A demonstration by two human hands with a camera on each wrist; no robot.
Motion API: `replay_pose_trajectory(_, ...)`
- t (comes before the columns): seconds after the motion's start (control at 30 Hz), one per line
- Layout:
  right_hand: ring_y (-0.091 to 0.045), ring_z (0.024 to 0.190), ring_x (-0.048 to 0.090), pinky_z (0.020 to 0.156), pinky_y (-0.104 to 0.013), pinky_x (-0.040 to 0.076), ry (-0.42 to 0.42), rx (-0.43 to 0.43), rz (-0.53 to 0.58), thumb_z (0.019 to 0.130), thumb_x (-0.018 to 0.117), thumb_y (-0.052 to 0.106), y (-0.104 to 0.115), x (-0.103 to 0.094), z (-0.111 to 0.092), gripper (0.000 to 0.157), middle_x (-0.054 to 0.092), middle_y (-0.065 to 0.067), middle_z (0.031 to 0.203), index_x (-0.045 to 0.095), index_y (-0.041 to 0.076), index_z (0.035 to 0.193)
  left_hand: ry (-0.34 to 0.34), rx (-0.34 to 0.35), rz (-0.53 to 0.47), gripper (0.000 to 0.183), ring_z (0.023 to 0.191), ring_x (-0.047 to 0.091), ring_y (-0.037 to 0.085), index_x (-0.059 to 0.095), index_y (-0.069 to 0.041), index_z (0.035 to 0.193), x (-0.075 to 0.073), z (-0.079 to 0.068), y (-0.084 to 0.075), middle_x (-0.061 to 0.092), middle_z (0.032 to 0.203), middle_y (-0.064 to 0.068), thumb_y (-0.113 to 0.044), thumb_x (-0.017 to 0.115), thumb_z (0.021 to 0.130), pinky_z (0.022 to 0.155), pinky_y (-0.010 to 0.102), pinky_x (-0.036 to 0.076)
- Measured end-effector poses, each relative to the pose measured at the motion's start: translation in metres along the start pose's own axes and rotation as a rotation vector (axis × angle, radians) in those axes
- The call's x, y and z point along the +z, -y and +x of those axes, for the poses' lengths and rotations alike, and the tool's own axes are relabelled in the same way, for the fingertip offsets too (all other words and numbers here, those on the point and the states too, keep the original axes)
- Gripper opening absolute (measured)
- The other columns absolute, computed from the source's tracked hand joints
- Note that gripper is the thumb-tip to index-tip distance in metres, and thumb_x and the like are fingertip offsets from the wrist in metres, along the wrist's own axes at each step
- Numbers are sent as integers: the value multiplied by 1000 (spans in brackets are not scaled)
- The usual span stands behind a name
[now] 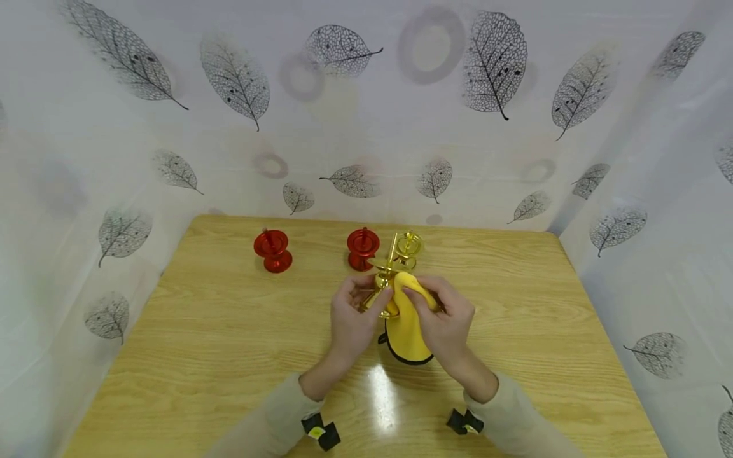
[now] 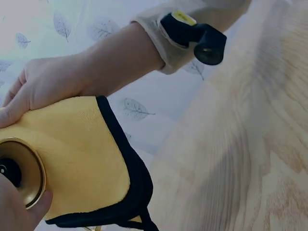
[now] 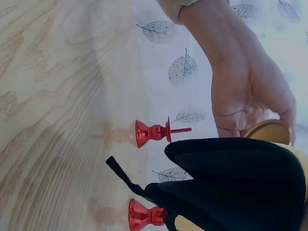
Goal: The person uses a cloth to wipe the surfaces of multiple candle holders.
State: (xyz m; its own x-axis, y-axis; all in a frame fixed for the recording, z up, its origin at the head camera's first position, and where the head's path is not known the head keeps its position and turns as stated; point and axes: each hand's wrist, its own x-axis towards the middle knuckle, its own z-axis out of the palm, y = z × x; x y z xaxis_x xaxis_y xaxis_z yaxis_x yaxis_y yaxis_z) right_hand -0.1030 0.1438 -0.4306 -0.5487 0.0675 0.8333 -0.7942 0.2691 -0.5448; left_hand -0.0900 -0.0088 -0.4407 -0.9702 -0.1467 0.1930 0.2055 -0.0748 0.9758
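My left hand (image 1: pixel 350 323) grips a shiny gold candle holder (image 1: pixel 384 280) by its lower part, its thin rod tilted upward. The round gold base (image 2: pixel 34 166) faces the left wrist camera. A yellow cloth (image 1: pixel 408 334) with black edging hangs in front of my right hand (image 1: pixel 452 321), which pinches its upper part against the holder's side. In the right wrist view, the cloth's dark side (image 3: pixel 236 185) covers most of the holder. Right-hand fingers behind the cloth are partly hidden.
Two red candle holders (image 1: pixel 275 252) stand upright toward the table's far edge, one left and one near the middle. Another gold candle holder (image 1: pixel 408 248) stands just right of the middle one. A leaf-patterned curtain (image 1: pixel 366 127) surrounds the wooden table (image 1: pixel 229 343).
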Motion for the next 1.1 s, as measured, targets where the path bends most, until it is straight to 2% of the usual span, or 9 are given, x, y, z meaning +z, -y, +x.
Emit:
replay_pose_trajectory(0.13,-6,66,71,59,-12,56,0,39,-13,97,77,19,-4,-3,-2,31,76,-27,82,74,-11,95,36,-2,-80,27,94,71,4,63,12,112,0,-1,-4,71,114,31,2,77,91,84,18,60)
replay_pose_trajectory(0.27,-2,60,65,52,-11,51,23,120,-61,98,75,12,-6,-7,-5,27,76,-28,82,70,-14,99,63,5,-121,27,94,71,5,60,14,112,1,-3,-6,69,113,35,3,75,92,87,18,60)
replay_pose_trajectory(0.37,2,58,61,47,-12,47,43,213,-48,96,73,1,-4,-8,-7,18,76,-30,84,67,-14,102,63,0,-116,27,93,70,5,60,13,112,1,-4,-7,68,112,34,3,75,92,84,17,60)
replay_pose_trajectory(0.5,2,49,52,41,-16,42,45,366,27,94,70,-9,0,-7,-8,13,75,-30,87,67,-13,106,46,-13,-79,28,92,70,5,61,11,113,2,-3,-3,68,113,30,1,76,92,80,16,59)
replay_pose_trajectory(0.63,2,44,43,39,-16,37,20,478,71,96,68,-11,5,-7,-9,13,81,-6,87,69,-11,108,25,5,4,30,94,70,10,64,7,115,2,-1,1,71,114,23,-2,80,91,77,16,58)
replay_pose_trajectory(0.73,3,46,49,41,-15,40,-2,508,96,96,67,-10,8,-6,-10,13,79,13,90,69,-12,109,17,42,71,32,96,71,18,65,4,116,3,2,3,73,114,20,-5,82,90,78,18,58)
replay_pose_trajectory(0.87,1,53,60,43,-15,45,-26,506,130,98,65,-9,12,-5,-12,13,78,16,92,67,-14,110,28,81,101,33,100,73,27,66,3,115,1,4,0,74,115,20,-5,83,89,86,21,60)
replay_pose_trajectory(0.93,2,56,61,45,-14,46,-38,503,138,98,65,-9,12,-5,-13,13,78,16,94,66,-16,110,41,88,91,31,101,73,25,66,4,114,-1,5,-3,74,114,20,-4,83,88,90,22,59)
replay_pose_trajectory(1.1,4,57,59,47,-13,45,-55,501,164,99,65,-8,7,-7,-12,15,78,16,93,64,-18,110,86,46,60,26,91,71,11,69,2,111,-8,7,-14,75,108,21,-5,82,89,81,20,59)
